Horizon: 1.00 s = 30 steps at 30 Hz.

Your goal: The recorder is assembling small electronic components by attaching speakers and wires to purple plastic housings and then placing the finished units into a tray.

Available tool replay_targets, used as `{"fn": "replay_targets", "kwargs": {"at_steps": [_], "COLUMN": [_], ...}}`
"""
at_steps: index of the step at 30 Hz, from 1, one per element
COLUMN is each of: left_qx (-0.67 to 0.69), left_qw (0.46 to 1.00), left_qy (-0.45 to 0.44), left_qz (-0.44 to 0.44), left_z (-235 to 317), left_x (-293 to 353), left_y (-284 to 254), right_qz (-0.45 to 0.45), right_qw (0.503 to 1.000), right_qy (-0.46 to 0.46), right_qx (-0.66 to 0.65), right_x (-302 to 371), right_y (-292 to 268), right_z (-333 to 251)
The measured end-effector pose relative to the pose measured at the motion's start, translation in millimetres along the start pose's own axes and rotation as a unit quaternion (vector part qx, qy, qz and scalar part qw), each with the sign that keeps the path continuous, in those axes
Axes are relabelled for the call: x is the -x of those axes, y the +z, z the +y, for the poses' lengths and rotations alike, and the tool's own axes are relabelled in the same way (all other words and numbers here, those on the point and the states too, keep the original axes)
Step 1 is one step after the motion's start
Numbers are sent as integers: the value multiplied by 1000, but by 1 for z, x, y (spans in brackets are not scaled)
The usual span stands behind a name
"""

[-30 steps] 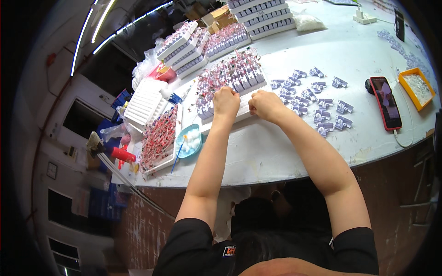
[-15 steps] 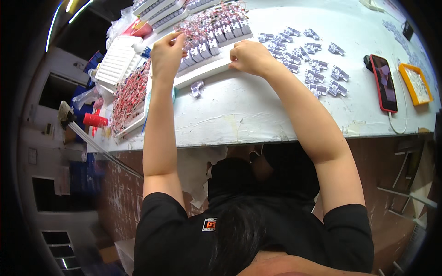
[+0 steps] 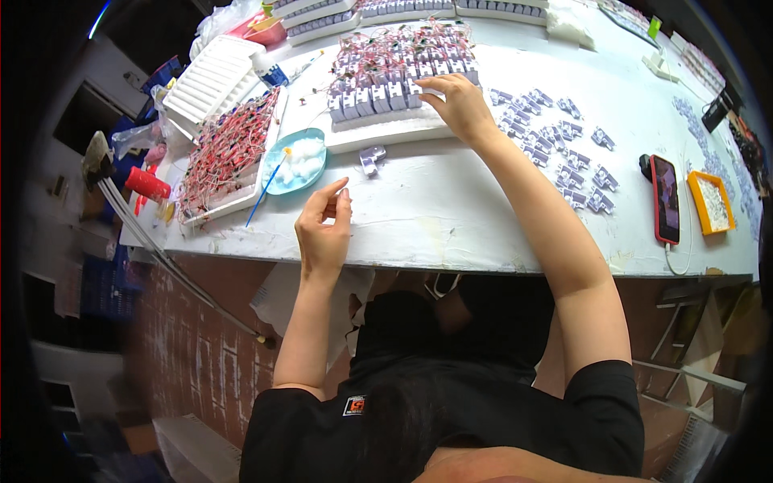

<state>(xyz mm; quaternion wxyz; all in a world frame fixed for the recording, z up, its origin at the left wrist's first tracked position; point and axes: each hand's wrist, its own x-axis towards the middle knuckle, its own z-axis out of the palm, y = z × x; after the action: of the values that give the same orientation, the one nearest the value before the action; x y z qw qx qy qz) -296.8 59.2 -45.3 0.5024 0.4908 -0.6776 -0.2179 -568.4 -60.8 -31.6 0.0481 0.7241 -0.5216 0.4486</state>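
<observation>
Reaching toward the upper centre of the frame, the person's right hand point(image 3: 455, 101) rests its spread fingertips on the near right corner of a white tray point(image 3: 378, 133) packed with rows of small grey components with red wires point(image 3: 398, 68); the fingers are loosely open and whether they pinch anything cannot be told. Lower and left of centre, the left hand point(image 3: 324, 229) hovers at the front edge of the white worktable point(image 3: 451, 217), thumb and forefinger narrowed toward each other, other fingers curled, holding nothing visible. Between the two hands, a single grey component point(image 3: 370, 158) lies loose on the table just below the tray. At left sits a blue dish of cotton balls point(image 3: 296, 161) with a thin blue stick point(image 3: 266, 193) leaning across its rim, beside a second tray heaped with red-wired parts point(image 3: 225, 157). Scattered grey pieces point(image 3: 555, 141) spread to the right of the right forearm; further right lie a red-cased phone point(image 3: 666, 200) and an orange box point(image 3: 713, 201).
</observation>
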Motion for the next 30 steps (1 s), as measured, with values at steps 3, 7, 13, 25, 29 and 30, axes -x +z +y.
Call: {"fn": "replay_targets", "kwargs": {"at_steps": [3,7,13,25,29,30], "left_qx": [-9,-20,-14,29,22,19], "left_qw": [999,993,996,999,999,999], "left_qy": [43,114,85,40,38,42], "left_qz": [14,2,18,9,5,9], "left_z": [1,2,-1,-4,-9,-12], "left_x": [0,-1,1,8,4,4], "left_y": [0,1,-8,-3,3,3], "right_qz": [-9,-14,11,16,23,26], "right_qw": [1000,1000,1000,1000,999,999], "right_qy": [16,19,-1,-5,-6,-8], "right_qx": [2,21,-4,24,40,39], "right_x": [-11,-18,-14,2,1,1], "right_y": [14,20,20,18,19,20], "right_z": [-2,-4,-12,-13,-14,-14]}}
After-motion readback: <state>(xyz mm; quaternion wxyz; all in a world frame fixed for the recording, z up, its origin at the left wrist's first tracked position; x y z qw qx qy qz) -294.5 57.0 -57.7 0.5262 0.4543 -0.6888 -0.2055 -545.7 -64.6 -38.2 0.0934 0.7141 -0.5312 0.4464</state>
